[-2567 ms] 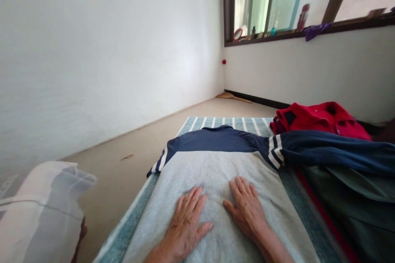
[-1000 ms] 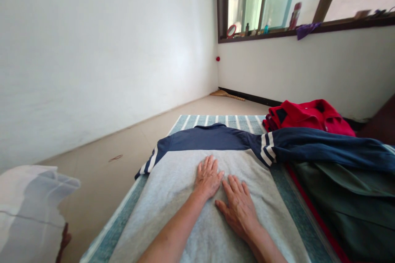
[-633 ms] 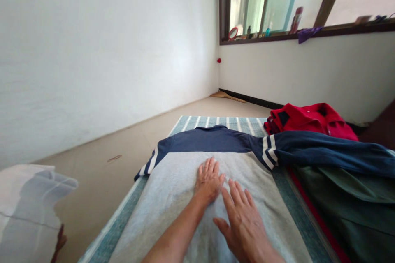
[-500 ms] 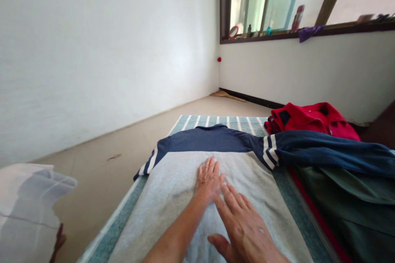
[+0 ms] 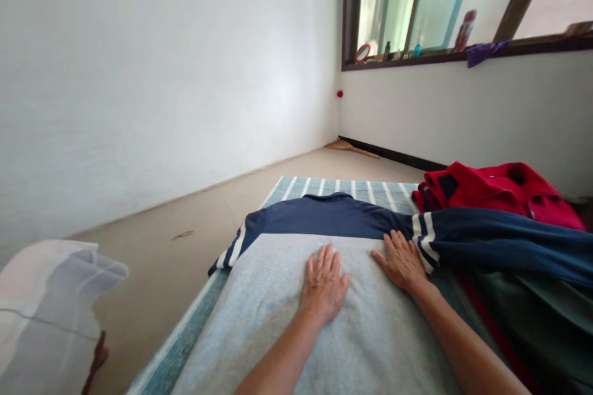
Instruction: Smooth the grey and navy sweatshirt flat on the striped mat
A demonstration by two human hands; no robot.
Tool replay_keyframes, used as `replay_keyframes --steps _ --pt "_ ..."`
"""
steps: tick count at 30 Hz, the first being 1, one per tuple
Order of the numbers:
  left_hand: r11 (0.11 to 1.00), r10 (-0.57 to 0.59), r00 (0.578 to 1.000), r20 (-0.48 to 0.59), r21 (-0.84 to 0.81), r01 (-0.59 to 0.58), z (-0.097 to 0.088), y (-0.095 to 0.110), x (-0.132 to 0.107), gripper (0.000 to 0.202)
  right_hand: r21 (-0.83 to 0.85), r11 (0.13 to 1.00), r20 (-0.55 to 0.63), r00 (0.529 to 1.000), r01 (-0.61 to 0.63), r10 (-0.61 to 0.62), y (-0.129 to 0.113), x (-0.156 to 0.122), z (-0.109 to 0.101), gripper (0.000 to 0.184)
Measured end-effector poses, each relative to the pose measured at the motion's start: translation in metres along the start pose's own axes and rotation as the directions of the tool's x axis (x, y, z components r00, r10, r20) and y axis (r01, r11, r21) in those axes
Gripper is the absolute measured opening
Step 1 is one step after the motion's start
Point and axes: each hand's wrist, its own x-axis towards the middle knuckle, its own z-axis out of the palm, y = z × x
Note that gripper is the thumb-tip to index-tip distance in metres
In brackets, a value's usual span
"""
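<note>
Polo shirt (image 5: 296,321), grey body with a navy yoke, spread flat and lengthwise on a teal striped mat (image 5: 343,187); its near hem runs out of view at the bottom edge. The left hand (image 5: 324,287) lies palm down on the middle of the shirt's grey panel, fingers straight and together, grasping nothing. The right hand (image 5: 402,262) lies flat at the shirt's right shoulder, fingers slightly spread across the grey-navy seam, fingertips just beside the white-striped band of the right sleeve (image 5: 500,241); it also holds nothing. That sleeve trails off the shirt to the right, over a dark green garment (image 5: 532,308) that crowds the shirt's right edge. The shirt's left sleeve (image 5: 231,252) overhangs the mat's left edge onto bare floor (image 5: 194,228), which lies open along the whole left side of the shirt. A pale cloth (image 5: 50,308) sits well apart to the shirt's near left. Beyond the collar, a strip of uncovered mat shows. A red garment (image 5: 500,188) lies folded to the shirt's far right. Farther still, a broom (image 5: 352,148) rests at the foot of the wall below the window sill (image 5: 463,52).
</note>
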Motion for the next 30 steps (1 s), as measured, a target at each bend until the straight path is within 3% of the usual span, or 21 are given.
replay_keyframes --steps 9,14,16,22,26,30 --pt "1.000 0.000 1.000 -0.005 -0.009 0.000 -0.001 0.001 0.002 0.057 -0.003 1.000 0.017 1.000 -0.008 0.008 0.009 0.004 0.009 0.070" --pt "0.996 -0.018 0.989 0.144 -0.080 0.030 -0.019 0.002 0.006 0.058 0.011 1.000 0.012 1.000 -0.009 0.009 0.010 0.004 0.010 0.070" --pt "0.995 -0.038 0.987 0.156 -0.087 0.052 -0.030 0.000 0.012 0.056 0.019 1.000 0.010 1.000 -0.011 0.011 0.010 0.005 0.011 0.069" --pt "0.973 -0.219 0.976 0.002 0.080 0.218 -0.041 -0.033 0.049 0.060 0.031 1.000 -0.005 1.000 0.003 -0.003 0.010 0.005 0.010 0.069" --pt "0.925 -0.354 0.935 0.015 0.149 0.348 -0.028 -0.057 0.061 0.067 0.039 0.999 -0.012 1.000 -0.005 0.006 0.009 0.005 0.009 0.068" --pt "0.921 -0.365 0.930 0.037 0.163 0.355 -0.022 -0.064 0.060 0.069 0.036 0.999 -0.023 1.000 0.003 -0.003 0.008 0.005 0.008 0.068"
